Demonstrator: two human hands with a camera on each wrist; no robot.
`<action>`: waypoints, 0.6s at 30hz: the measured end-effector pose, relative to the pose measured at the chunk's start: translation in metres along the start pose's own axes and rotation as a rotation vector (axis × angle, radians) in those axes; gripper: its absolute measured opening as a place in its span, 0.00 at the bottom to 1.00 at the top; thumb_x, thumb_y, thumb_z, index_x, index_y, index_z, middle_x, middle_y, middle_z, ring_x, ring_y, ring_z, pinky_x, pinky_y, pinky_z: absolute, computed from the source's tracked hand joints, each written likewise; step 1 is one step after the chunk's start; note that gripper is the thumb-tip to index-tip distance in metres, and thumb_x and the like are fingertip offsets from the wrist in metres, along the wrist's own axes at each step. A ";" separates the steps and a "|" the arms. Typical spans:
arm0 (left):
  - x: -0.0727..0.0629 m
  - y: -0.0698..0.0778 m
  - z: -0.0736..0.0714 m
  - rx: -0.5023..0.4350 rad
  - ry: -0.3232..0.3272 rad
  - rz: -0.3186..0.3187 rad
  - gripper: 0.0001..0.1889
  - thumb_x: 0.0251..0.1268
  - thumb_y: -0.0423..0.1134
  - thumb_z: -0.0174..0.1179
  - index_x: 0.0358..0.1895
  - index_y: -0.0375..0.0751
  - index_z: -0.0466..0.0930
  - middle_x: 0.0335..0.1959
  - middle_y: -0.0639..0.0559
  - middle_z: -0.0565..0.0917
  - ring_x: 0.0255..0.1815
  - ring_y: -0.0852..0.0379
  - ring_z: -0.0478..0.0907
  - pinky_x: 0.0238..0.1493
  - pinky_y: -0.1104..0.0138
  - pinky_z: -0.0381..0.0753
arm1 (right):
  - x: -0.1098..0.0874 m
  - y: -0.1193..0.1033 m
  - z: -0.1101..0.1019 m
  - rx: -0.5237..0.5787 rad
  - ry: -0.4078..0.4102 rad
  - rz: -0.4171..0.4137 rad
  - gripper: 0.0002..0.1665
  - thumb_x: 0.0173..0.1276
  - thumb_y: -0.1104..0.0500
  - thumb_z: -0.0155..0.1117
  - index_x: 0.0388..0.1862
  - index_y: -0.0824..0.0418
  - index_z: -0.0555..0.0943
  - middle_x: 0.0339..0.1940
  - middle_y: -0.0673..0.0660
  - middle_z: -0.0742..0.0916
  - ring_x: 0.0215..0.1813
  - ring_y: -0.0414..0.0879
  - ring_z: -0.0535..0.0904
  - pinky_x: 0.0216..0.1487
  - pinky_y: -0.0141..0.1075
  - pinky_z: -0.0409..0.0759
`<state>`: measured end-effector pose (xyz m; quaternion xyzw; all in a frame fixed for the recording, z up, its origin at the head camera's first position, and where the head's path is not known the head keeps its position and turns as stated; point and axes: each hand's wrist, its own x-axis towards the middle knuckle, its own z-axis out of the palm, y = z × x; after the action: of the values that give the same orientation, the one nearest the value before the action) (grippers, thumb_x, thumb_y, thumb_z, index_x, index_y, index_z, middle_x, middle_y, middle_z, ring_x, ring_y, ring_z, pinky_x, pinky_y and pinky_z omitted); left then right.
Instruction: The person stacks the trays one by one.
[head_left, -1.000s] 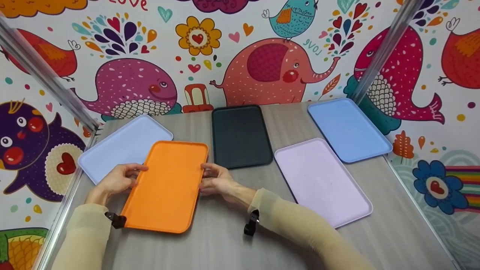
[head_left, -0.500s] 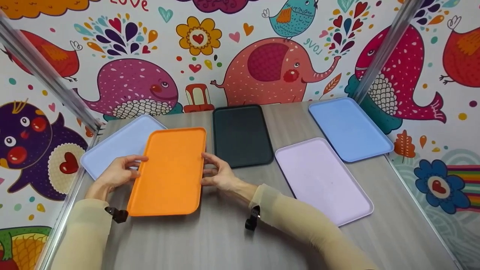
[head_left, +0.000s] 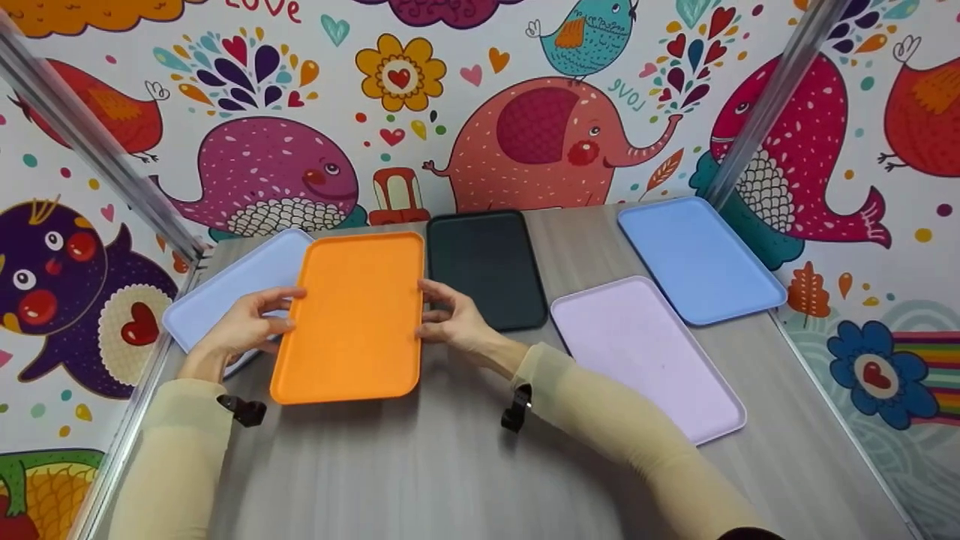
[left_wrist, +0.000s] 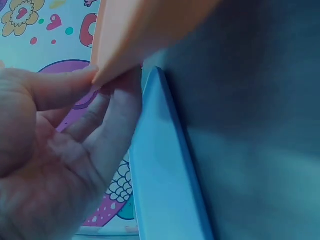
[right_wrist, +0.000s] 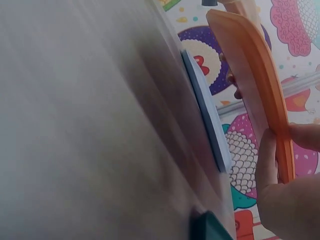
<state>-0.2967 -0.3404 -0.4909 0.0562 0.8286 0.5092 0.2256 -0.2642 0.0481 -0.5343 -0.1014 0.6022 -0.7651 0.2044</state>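
An orange tray (head_left: 352, 322) is held up off the table between both hands. My left hand (head_left: 244, 330) pinches its left long edge, thumb on one face and fingers beneath, as the left wrist view shows. On the opposite long edge my right hand (head_left: 461, 322) grips it the same way, thumb and fingers on either side of the rim (right_wrist: 280, 115). Under its left side lies a pale blue tray (head_left: 232, 292), partly covered by the orange one and the left hand. The dark green tray (head_left: 487, 270) lies just right of the orange tray's upper edge.
On the right of the wood-grain table (head_left: 465, 465) lie a lilac tray (head_left: 649, 352) and, behind it, a blue tray (head_left: 701, 259). The right forearm overlaps the lilac tray's near edge. Printed cartoon walls (head_left: 405, 150) with metal corner rails (head_left: 772, 112) enclose the table.
Both hands have lifted the orange tray and moved it away from the person and slightly right. It now hides a different part of the pale blue tray. The other trays stay put.
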 end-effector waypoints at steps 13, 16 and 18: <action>0.025 0.022 0.019 -0.032 0.032 0.081 0.37 0.79 0.27 0.60 0.89 0.35 0.62 0.80 0.25 0.71 0.49 0.63 0.88 0.45 0.59 0.97 | 0.008 -0.024 -0.037 -0.058 0.038 0.016 0.54 0.70 0.79 0.72 0.91 0.57 0.65 0.80 0.66 0.77 0.63 0.49 0.90 0.61 0.44 0.94; 0.031 0.027 0.024 -0.049 0.049 0.087 0.37 0.78 0.27 0.61 0.88 0.37 0.64 0.80 0.26 0.72 0.50 0.61 0.88 0.46 0.58 0.97 | 0.010 -0.029 -0.048 -0.064 0.033 -0.006 0.55 0.68 0.81 0.70 0.91 0.59 0.65 0.80 0.68 0.77 0.62 0.49 0.90 0.59 0.43 0.95; 0.035 0.031 0.028 -0.071 0.052 0.083 0.38 0.78 0.27 0.61 0.88 0.39 0.64 0.80 0.28 0.73 0.50 0.61 0.89 0.47 0.57 0.97 | 0.010 -0.033 -0.055 -0.064 0.029 -0.018 0.55 0.67 0.82 0.69 0.91 0.60 0.65 0.79 0.68 0.77 0.61 0.48 0.90 0.57 0.42 0.95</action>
<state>-0.3201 -0.2916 -0.4855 0.0693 0.8125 0.5486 0.1847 -0.3015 0.0981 -0.5171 -0.1021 0.6285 -0.7485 0.1854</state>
